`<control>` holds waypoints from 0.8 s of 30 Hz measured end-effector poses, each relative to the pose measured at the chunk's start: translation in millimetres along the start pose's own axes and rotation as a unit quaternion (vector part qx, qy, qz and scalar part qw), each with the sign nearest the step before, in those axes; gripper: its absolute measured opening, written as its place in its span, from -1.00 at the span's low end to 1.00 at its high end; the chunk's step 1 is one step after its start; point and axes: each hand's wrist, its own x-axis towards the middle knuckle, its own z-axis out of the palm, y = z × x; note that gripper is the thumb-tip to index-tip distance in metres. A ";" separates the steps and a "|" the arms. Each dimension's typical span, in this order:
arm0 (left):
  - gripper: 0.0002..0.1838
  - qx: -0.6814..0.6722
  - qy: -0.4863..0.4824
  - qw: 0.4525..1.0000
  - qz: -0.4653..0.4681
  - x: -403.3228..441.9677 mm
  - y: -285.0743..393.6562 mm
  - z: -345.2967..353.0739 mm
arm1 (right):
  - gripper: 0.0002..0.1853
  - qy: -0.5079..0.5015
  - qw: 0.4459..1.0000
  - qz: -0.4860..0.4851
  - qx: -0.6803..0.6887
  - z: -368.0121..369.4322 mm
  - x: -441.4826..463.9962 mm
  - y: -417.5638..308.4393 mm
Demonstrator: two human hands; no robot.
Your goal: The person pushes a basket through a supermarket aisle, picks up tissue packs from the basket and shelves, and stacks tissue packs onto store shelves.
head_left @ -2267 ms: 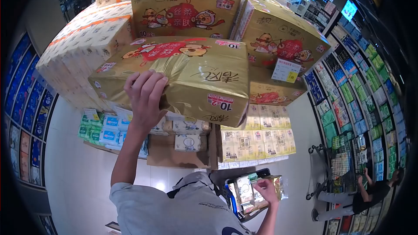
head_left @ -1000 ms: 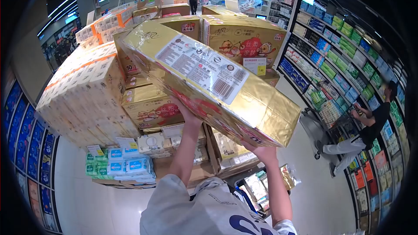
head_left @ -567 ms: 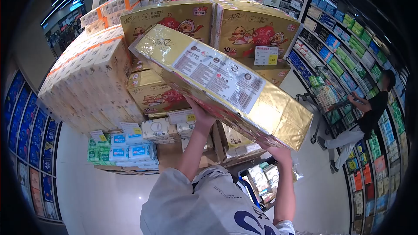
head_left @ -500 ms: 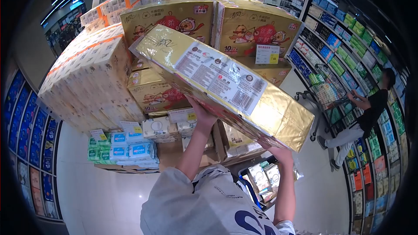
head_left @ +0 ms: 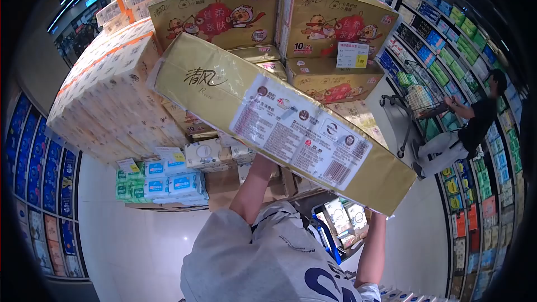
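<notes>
A large gold tissue pack [head_left: 224,95] is held up in front of me, slanting down to the right, its white printed label facing me. Both arms reach up to it from below. My left hand [head_left: 264,162] is under the pack's middle, its fingers hidden behind it. At the lower right end is my right hand [head_left: 378,217], also mostly covered by the pack. Behind it, other gold packs [head_left: 224,17] stand upright on the display, and a price card [head_left: 352,55] hangs on the right-hand one.
White packs with orange bands [head_left: 112,89] are stacked at left. Blue and green packs [head_left: 159,182] lie below them. A basket [head_left: 330,235] with packs is by my right forearm. At right, a person [head_left: 475,123] stands with a cart [head_left: 428,106] beside long shelves [head_left: 489,212].
The pack was gripped on the display by my left hand; now both arms hold it up with its label side showing. Lately it has tilted more towards me. The person at right has shifted.
</notes>
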 end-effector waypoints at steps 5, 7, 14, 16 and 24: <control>-0.11 0.031 0.044 0.998 0.020 -12.8 7.7 3.6 | -0.37 -0.070 0.997 -0.030 -0.030 1.8 -9.8 -47.3; -0.11 0.072 0.067 0.994 0.043 -17.5 10.4 9.6 | -0.38 -0.121 0.990 -0.048 -0.052 6.5 -14.7 -71.8; 0.06 0.167 0.125 0.975 0.078 -18.9 -34.6 146.4 | -0.39 -0.145 0.985 -0.080 0.046 -8.2 -22.7 -120.0; 0.03 0.212 0.063 0.973 0.061 -17.7 -57.4 157.8 | -0.26 -0.039 0.979 -0.131 0.150 -23.9 -24.2 -120.0; -0.36 0.274 -0.072 0.914 -0.290 -47.0 -191.4 155.7 | -0.15 0.269 0.925 -0.018 0.267 -159.1 -97.0 -83.9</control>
